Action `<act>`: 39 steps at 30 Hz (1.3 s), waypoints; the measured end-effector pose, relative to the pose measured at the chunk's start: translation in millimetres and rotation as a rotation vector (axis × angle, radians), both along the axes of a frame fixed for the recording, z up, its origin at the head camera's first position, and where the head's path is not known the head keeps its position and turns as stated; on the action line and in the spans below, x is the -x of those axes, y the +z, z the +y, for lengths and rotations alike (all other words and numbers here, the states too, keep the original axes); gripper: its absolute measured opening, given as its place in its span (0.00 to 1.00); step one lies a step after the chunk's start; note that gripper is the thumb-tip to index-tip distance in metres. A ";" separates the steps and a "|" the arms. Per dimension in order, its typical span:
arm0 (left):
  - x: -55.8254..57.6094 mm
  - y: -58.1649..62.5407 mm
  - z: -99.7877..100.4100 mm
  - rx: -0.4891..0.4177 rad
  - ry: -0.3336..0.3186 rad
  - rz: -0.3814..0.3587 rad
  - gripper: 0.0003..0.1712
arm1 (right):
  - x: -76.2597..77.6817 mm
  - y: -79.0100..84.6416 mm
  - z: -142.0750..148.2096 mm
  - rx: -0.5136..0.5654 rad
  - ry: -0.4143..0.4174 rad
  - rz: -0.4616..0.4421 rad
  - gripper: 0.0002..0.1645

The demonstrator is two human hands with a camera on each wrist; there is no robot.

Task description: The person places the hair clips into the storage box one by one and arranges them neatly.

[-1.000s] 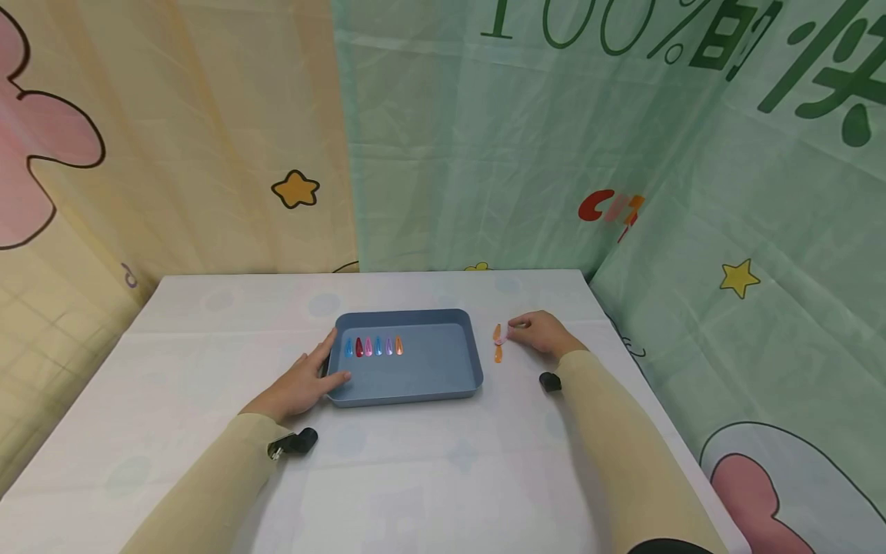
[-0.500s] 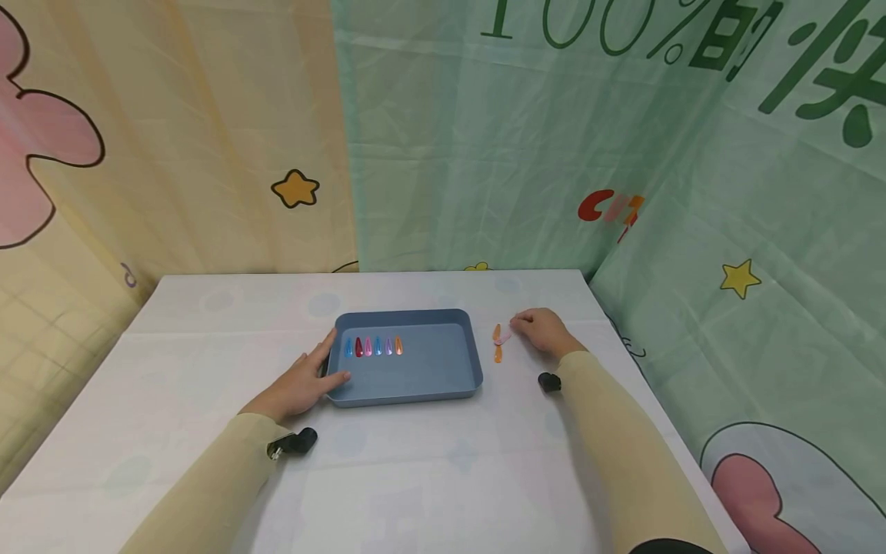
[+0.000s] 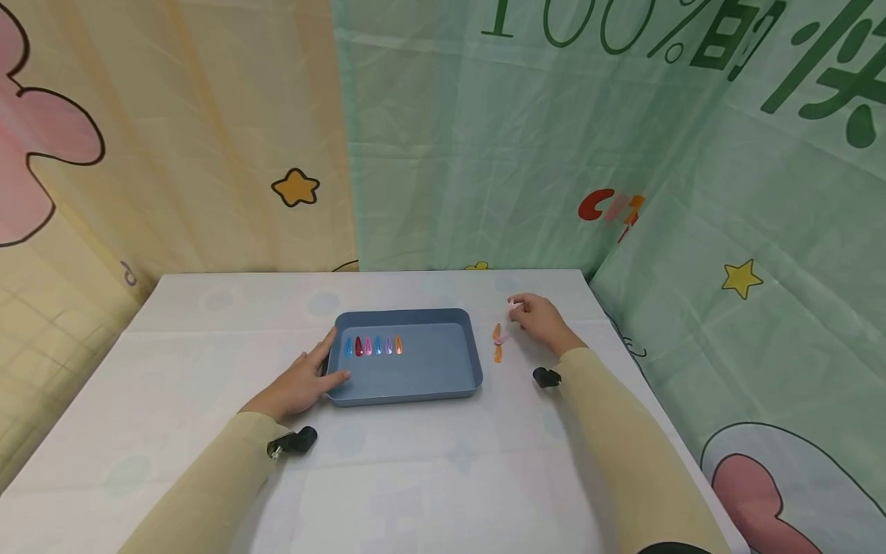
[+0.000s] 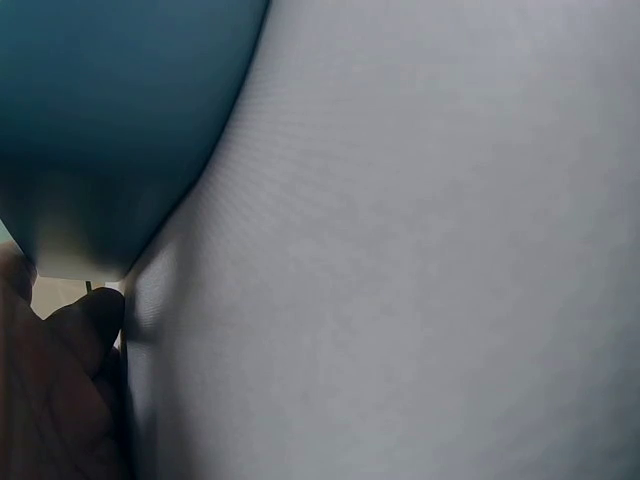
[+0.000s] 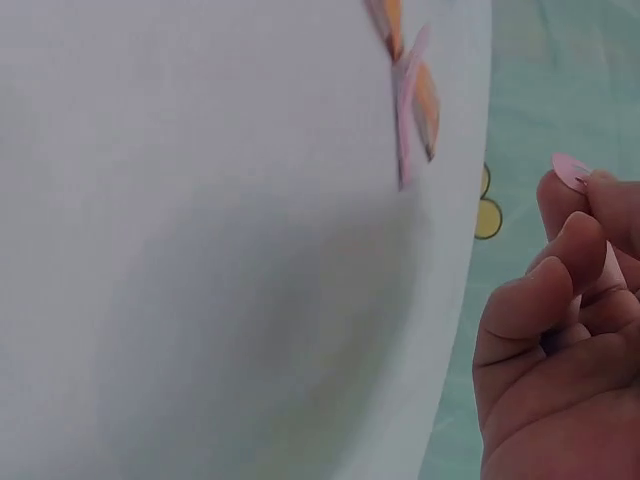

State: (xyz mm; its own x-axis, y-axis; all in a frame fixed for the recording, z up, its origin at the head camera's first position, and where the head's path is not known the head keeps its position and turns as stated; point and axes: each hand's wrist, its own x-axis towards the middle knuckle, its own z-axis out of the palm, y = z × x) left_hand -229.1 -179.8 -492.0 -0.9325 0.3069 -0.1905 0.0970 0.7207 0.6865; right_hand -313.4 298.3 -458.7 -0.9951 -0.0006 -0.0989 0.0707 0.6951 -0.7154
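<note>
My left hand (image 3: 299,382) rests at the left side of a blue-grey tray (image 3: 436,377), its fingers straight along the edge and its thumb over the rim. In the tray, several shiny hair clips (image 3: 378,346) in blue, red, pink, purple and orange stand side by side in a row. Right of the tray, my right hand (image 3: 543,321) pinches a pink snap hair clip (image 5: 570,172) between thumb and forefinger, above the table. Below it lie orange hair clips (image 3: 498,354) and a pink hair clip (image 5: 405,130), crossing each other in the right wrist view.
A white cloth covers the table (image 3: 415,477). Printed curtains (image 3: 450,154) hang behind it and along the right side. A black wrist camera (image 3: 294,442) is strapped at the left cuff, another wrist camera (image 3: 547,377) at the right.
My right hand has moved back and up from the small pile, now with a pink hair clip between its fingertips. The left hand and the tray have stayed put.
</note>
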 end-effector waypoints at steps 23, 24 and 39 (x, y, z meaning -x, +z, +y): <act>-0.9 1.0 -1.2 0.001 -0.001 -0.003 0.58 | -9.9 27.1 -68.6 0.269 0.098 -0.043 0.30; -0.8 0.8 -1.4 0.001 -0.001 -0.004 0.58 | -10.1 27.7 -72.2 0.272 0.103 -0.040 0.30; -0.6 0.1 -1.4 0.001 -0.001 -0.002 0.59 | -9.8 26.8 -120.8 0.257 0.186 0.015 0.27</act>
